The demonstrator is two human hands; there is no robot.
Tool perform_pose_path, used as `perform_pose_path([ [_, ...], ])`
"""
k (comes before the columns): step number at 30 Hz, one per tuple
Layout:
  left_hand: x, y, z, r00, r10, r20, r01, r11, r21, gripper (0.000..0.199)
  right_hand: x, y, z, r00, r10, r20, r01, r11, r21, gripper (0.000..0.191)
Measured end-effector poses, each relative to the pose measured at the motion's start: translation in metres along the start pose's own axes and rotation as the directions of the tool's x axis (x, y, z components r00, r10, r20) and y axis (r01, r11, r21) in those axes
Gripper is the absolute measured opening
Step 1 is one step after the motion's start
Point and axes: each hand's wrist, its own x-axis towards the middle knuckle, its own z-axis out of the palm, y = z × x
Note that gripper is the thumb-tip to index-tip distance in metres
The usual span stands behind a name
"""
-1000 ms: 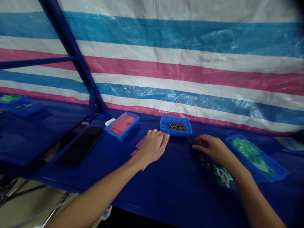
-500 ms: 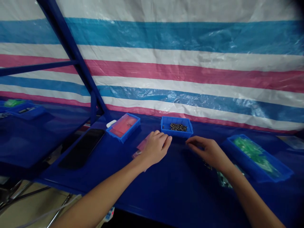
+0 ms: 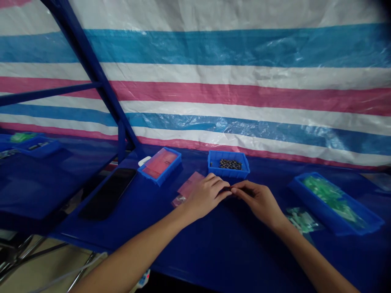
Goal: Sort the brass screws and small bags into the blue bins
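My left hand [image 3: 207, 195] and my right hand [image 3: 258, 199] meet fingertip to fingertip over the blue table, in front of a blue bin [image 3: 229, 173] of small dark metal parts. Both hands are pinched together on a tiny dark item, too small to make out. Pink bags [image 3: 190, 185] lie beside and partly under my left hand, one with something clear or silvery in it. To the right of my right wrist are clear packets with pale green pieces [image 3: 302, 219].
Left of the hands are a blue bin with pink bags [image 3: 161, 162] and a black phone [image 3: 108, 193]. A long blue bin of green packets [image 3: 339, 203] sits on the right. A blue metal frame [image 3: 106, 91] slants at the left, before striped sheeting.
My right hand has moved left and my left hand slightly right, so their fingertips now meet. More of the pink bags and the green packets shows.
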Motion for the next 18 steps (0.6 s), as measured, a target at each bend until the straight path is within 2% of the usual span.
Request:
perform_pose_path([
  [5,0.0019,-0.0006,0.0003,0.999,0.043,0.016,-0.044,0.996,0.073,0.020,-0.0012,-0.0012,-0.0005,0.990,-0.141,0.000,0.136,0.954,-0.269,0.019],
  [9,0.0022,0.0002,0.0002,0.998,0.069,0.011,-0.070,0.993,0.097,0.020,-0.0011,0.0032,0.0002,0.964,-0.257,0.066,0.263,0.893,-0.366,0.017],
  [13,0.0018,0.0000,0.0003,0.997,0.073,0.002,-0.073,0.994,0.082,0.017,-0.0018,0.0037,-0.0002,0.965,-0.247,0.082,0.260,0.886,-0.384,0.015],
  [18,0.0002,0.0021,0.0009,0.999,0.039,-0.023,-0.038,0.998,0.042,0.013,-0.0028,0.0048,0.0011,0.965,-0.258,0.035,0.251,0.887,-0.387,0.013],
])
